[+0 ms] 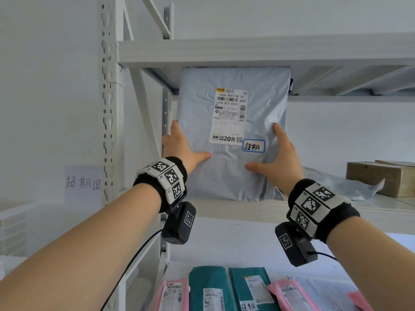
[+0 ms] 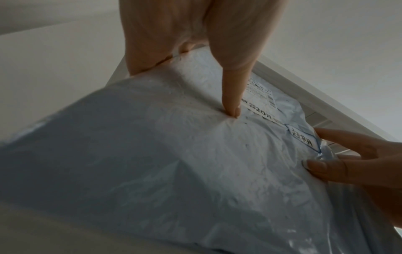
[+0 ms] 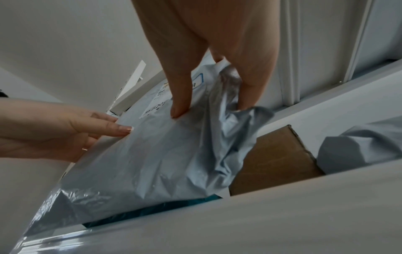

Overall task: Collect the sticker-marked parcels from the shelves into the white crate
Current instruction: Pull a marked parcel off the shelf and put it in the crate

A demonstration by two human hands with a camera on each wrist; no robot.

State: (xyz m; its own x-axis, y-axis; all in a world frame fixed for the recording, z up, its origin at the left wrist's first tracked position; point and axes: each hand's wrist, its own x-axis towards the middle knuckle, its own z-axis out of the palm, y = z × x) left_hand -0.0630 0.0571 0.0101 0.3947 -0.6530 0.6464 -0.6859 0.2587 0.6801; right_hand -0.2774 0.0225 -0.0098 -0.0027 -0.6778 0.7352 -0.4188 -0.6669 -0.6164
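A large grey plastic parcel stands upright on the middle shelf, its top under the shelf beam above. It carries a white shipping label and a blue-bordered handwritten sticker. My left hand grips its left edge, thumb on the front, fingers behind. My right hand grips the right edge the same way. In the left wrist view the left thumb dents the grey parcel. In the right wrist view the right hand's fingers bunch the grey parcel's edge.
A cardboard box and a flat grey bag lie on the same shelf to the right. Below lie green parcels and pink parcels; one green parcel has a sticker. A blurred white crate is at far left.
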